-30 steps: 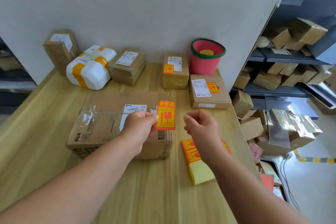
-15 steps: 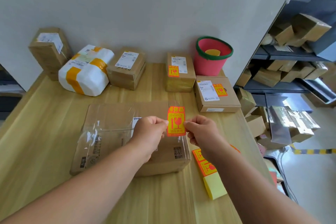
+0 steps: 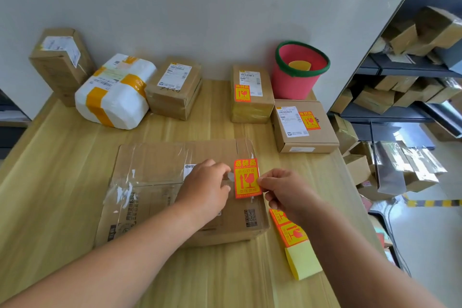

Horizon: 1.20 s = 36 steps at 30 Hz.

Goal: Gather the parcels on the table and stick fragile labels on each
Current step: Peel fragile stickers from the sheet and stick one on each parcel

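Both hands pinch the fragile label (image 3: 247, 179) by its side edges, left hand (image 3: 205, 187) at one, right hand (image 3: 282, 190) at the other, low over the right part of the large flat parcel (image 3: 160, 182). Whether it touches yet is unclear. It would go on best laid one edge first and smoothed across, clear of the QR code (image 3: 250, 217). Just right of that parcel lies the label strip (image 3: 290, 230). Beyond it, the taped parcel (image 3: 250, 97) and square parcel (image 3: 302, 125) already carry labels — the white parcel (image 3: 115, 92) does not. A second ago only the left hand held the label, higher up.
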Available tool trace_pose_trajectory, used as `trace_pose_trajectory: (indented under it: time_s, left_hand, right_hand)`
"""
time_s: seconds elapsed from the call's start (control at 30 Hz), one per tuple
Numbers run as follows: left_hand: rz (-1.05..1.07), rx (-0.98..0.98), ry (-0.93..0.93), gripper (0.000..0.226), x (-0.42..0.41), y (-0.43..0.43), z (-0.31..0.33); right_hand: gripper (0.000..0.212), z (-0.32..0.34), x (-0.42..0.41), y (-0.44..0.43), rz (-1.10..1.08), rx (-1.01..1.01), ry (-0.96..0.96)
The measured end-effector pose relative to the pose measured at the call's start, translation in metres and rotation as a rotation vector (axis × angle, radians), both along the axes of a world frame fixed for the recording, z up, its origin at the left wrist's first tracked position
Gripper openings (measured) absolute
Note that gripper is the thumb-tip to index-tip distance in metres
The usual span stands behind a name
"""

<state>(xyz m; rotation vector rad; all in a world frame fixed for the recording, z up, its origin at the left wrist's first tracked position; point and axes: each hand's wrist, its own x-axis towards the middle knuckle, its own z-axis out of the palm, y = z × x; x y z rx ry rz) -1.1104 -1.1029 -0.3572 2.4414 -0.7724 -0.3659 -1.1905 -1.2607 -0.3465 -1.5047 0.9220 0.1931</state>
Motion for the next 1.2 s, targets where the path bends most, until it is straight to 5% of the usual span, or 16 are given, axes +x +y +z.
trace_pose_trajectory:
  time_s: [0.3, 0.67, 0.87, 0.97, 1.2]
  left_hand:
    - [-0.010, 0.023, -0.010, 0.032, -0.002, 0.000, 0.000]
    - [-0.034, 0.024, -0.044, 0.034, -0.003, 0.000, -0.001]
    - [-0.187, -0.020, -0.319, 0.027, -0.004, -0.005, 0.002]
    - [-0.291, 0.085, -0.430, 0.035, -0.002, -0.008, -0.003]
    - [-0.321, 0.353, -0.283, 0.058, -0.005, -0.007, -0.010]
  right_hand:
    - [0.010, -0.003, 0.003, 0.002, 0.016, -0.142, 0.039]
    - [0.020, -0.007, 0.007, 0.010, 0.163, -0.689, 0.113]
    - [0.024, -0.014, -0.004, 0.011, 0.335, -0.982, -0.260]
    - [0.039, -0.021, -0.008, 0.010, 0.477, -1.031, -0.271]
    - [0.050, -0.030, -0.011, 0.013, 0.584, -0.983, -0.137]
